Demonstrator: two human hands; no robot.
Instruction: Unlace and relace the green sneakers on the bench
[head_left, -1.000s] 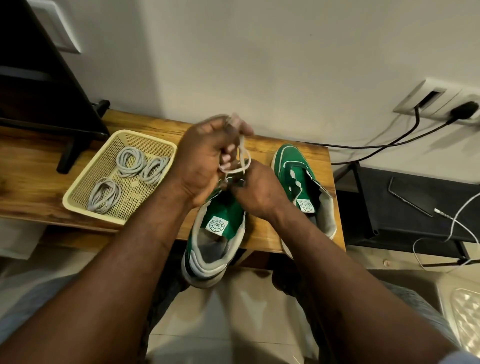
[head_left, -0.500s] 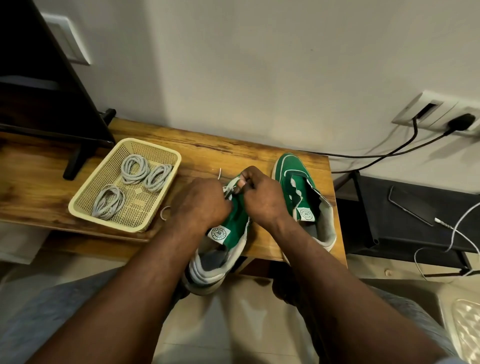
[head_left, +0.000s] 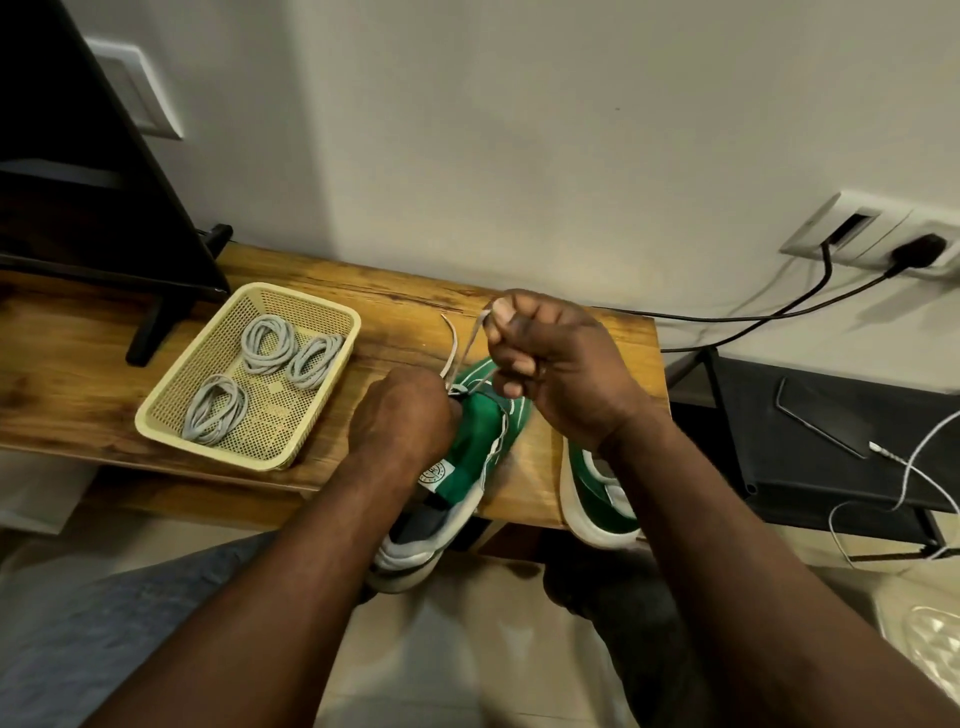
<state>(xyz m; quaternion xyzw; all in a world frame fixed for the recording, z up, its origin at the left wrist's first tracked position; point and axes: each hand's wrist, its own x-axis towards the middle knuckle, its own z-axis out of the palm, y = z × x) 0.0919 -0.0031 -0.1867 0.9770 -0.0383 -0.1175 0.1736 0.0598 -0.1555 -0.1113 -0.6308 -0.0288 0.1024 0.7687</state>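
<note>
Your right hand (head_left: 556, 369) up over bench (head_left: 395, 306), fingers curled, pinching grey lace (head_left: 474, 353) taut from left green sneaker (head_left: 485, 431). Your left hand (head_left: 402, 423) grips that sneaker at bench's near edge. Tongue label (head_left: 436, 475) round, white, writing unreadable. Second green sneaker (head_left: 597, 499) right, partly behind your forearm. Yellow mesh basket (head_left: 218, 449) left, three coiled grey laces (head_left: 267, 343) inside.

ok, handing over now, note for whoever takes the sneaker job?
Hands: left hand grips the near sneaker at its front eyelets; right hand pinches the lace, pulled up from there.
Near sneaker and second sneaker sit at the bench edge; three coiled laces lie in the basket.
Done: lace is in at the front eyelets only, as far as shows.
Left: the rest of this shoe; the second sneaker's lacing is hidden by the right arm.
</note>
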